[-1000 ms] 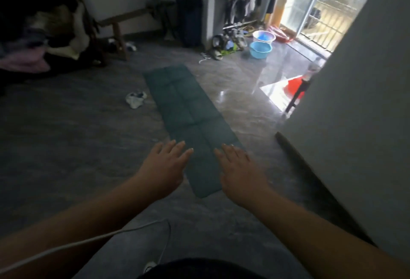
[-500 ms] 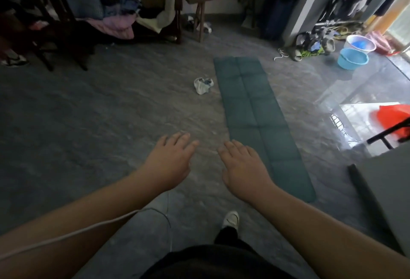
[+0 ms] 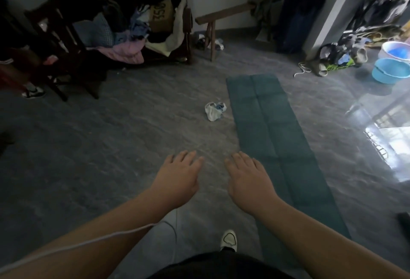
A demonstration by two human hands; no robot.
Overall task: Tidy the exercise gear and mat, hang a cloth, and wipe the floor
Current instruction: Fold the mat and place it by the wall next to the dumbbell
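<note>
green mat (image 3: 275, 136) lies flat just right of right hand (image 3: 248, 181) fingers.

One head-worn wide-angle view, looking forward and steeply down from standing height.

The single camera sits on the person's head and faces down across the grey marbled floor (image 3: 111, 156) toward the far wall. Nearest the lens are both bare forearms, with the left hand (image 3: 177, 181) and right hand (image 3: 248, 183) held out palm down in the lower centre, and a white shoe (image 3: 229, 239) directly below. The long dark green padded mat (image 3: 273, 141) runs from near right toward the far middle. The wide lens bends the edges, taking in a dark wooden rack of piled clothes (image 3: 115, 34) far left and two light blue plastic basins (image 3: 391, 63) far right. There is no second view to share the scene.
</note>
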